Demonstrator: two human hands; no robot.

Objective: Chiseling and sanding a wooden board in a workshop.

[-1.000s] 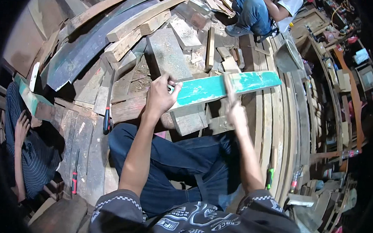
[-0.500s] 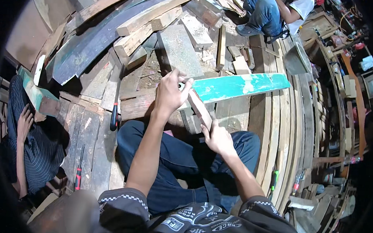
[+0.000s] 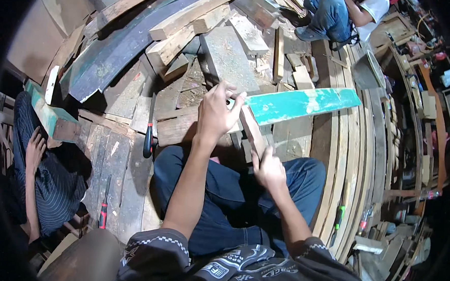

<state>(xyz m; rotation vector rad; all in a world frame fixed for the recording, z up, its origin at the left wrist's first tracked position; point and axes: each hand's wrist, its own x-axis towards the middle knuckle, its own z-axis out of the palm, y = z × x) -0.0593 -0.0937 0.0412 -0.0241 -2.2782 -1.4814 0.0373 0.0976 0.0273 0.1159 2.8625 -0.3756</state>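
Paint mostly covers the long turquoise plank whose left end our left hand grips, our right hand clasping a brown wooden bar.

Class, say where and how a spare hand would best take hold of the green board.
Probably the right end of the green board, coming from the right, with thumb and fingers across its long edges. The board is narrow and that end sticks out untouched, while the left hand and the stick in the right hand crowd the other end.
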